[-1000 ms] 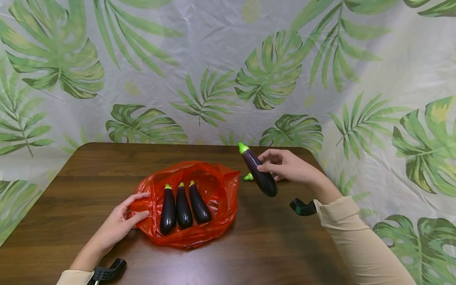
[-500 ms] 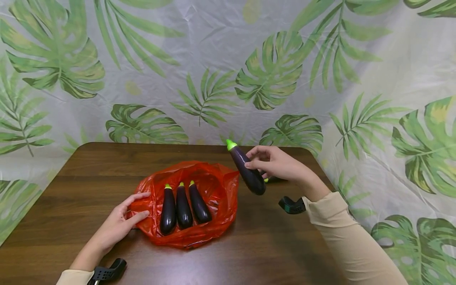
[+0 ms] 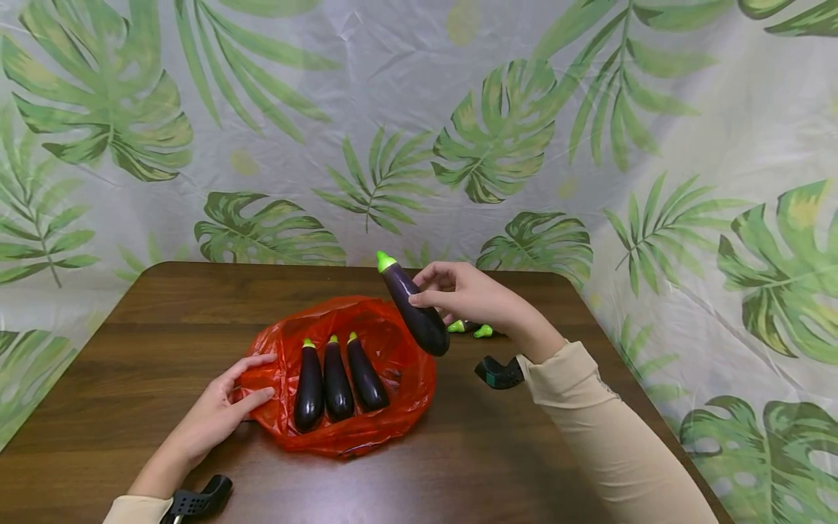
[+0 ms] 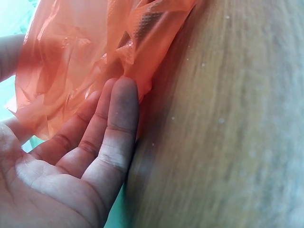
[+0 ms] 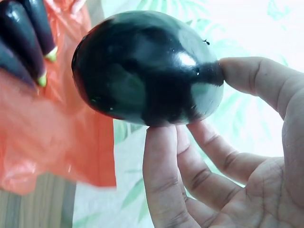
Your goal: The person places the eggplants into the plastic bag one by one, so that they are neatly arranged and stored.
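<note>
In the head view my right hand pinches an eggplant between thumb and fingers, its bright green cap pointing up and left. That eggplant is held tilted and overlaps the right rim of a crumpled red plastic bag. Three dark eggplants lie side by side in the bag, caps away from me. Against the bag's left side rests my left hand, thumb and index finger spread. The left wrist view shows its fairly straight fingers touching the red plastic. In the right wrist view the held eggplant appears rounded-end first.
Behind the right hand, two more green-capped eggplants show on the brown wooden table, mostly hidden by that hand. A leaf-patterned sheet hangs behind the table and along the right.
My right hand has carried the eggplant leftward, from right of the bag to over its right rim. Green caps behind that hand have come into view. The left hand and bag stay put.
</note>
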{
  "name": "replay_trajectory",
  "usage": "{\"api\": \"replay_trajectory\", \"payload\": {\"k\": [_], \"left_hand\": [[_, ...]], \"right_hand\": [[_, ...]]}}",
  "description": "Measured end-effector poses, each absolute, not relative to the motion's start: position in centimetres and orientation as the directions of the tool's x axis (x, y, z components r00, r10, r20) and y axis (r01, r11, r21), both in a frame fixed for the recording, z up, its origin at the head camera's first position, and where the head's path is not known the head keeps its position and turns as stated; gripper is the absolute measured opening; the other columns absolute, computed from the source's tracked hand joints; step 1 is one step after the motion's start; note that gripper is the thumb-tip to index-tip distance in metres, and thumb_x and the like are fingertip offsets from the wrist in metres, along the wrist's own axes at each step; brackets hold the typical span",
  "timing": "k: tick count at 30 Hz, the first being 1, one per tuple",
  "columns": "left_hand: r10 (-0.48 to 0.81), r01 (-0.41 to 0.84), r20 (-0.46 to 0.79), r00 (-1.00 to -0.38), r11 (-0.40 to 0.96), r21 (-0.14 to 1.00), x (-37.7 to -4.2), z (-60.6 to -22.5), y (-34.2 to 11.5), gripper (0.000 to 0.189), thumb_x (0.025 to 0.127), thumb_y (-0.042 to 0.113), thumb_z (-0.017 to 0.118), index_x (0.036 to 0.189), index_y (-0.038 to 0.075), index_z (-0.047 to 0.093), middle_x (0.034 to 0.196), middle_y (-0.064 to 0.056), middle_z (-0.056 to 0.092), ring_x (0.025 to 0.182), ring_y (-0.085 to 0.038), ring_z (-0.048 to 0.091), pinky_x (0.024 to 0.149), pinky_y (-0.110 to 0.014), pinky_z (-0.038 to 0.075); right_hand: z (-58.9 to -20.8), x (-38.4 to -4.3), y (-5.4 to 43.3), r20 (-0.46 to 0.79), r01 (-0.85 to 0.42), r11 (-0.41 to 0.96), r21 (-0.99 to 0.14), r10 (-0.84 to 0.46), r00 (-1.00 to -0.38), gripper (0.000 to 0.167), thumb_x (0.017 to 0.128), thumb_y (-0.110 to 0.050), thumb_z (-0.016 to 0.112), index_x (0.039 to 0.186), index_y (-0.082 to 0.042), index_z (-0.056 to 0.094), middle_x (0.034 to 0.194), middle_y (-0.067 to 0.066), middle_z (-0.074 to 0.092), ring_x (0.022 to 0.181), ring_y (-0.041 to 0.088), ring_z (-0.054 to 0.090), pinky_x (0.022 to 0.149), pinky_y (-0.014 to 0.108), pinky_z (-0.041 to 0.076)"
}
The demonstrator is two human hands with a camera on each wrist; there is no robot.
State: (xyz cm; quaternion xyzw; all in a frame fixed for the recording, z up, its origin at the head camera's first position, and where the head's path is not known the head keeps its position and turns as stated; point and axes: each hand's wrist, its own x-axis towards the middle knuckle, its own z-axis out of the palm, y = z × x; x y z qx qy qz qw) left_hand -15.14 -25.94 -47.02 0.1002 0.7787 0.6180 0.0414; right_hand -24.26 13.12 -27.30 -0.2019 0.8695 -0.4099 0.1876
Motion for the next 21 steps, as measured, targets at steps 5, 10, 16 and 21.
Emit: {"api": "replay_trajectory", "payload": {"k": [5, 10, 16, 21], "left_hand": [[0.206, 0.105, 0.059, -0.977, 0.220, 0.970, -15.1, -47.0, -26.0, 0.055, 0.108, 0.015, 0.065, 0.158, 0.005, 0.044, 0.139, -0.029, 0.059, 0.100, -0.007, 0.073, 0.082, -0.026, 0.063], [0.205, 0.104, 0.058, -0.977, 0.224, 0.969, -15.2, -47.0, -26.0, 0.055, 0.108, 0.016, 0.065, 0.158, 0.006, 0.044, 0.140, -0.028, 0.059, 0.101, -0.007, 0.073, 0.082, -0.026, 0.063], [0.208, 0.099, 0.053, -0.977, 0.217, 0.971, -15.1, -47.0, -26.0, 0.055, 0.108, 0.016, 0.065, 0.158, 0.006, 0.044, 0.140, -0.028, 0.059, 0.100, -0.007, 0.073, 0.082, -0.026, 0.063], [0.213, 0.103, 0.056, -0.975, 0.217, 0.971, -15.1, -47.0, -26.0, 0.055, 0.109, 0.016, 0.065, 0.158, 0.006, 0.044, 0.140, -0.028, 0.059, 0.101, -0.007, 0.073, 0.083, -0.026, 0.063]], "right_hand": [[-27.4, -24.5, 11.0, -0.166, -0.196, 0.573, -0.796, -0.518, -0.839, 0.039, 0.101, -0.036, 0.072, 0.132, -0.013, 0.064, 0.117, 0.010, 0.072, 0.098, 0.027, 0.071, 0.080, 0.039, 0.065], [-28.0, -24.8, 8.8, -0.160, -0.209, 0.575, -0.791, -0.525, -0.836, 0.037, 0.102, -0.034, 0.072, 0.131, -0.012, 0.065, 0.117, 0.009, 0.072, 0.102, 0.025, 0.071, 0.081, 0.037, 0.065], [-29.4, -25.2, 6.7, -0.163, -0.228, 0.585, -0.778, -0.539, -0.826, 0.036, 0.102, -0.033, 0.073, 0.128, -0.011, 0.065, 0.108, 0.008, 0.072, 0.094, 0.022, 0.069, 0.081, 0.038, 0.065], [-30.7, -25.3, 5.3, -0.168, -0.234, 0.604, -0.762, -0.533, -0.829, 0.035, 0.101, -0.031, 0.074, 0.126, -0.009, 0.065, 0.101, 0.007, 0.070, 0.083, 0.020, 0.070, 0.074, 0.033, 0.065]]}}
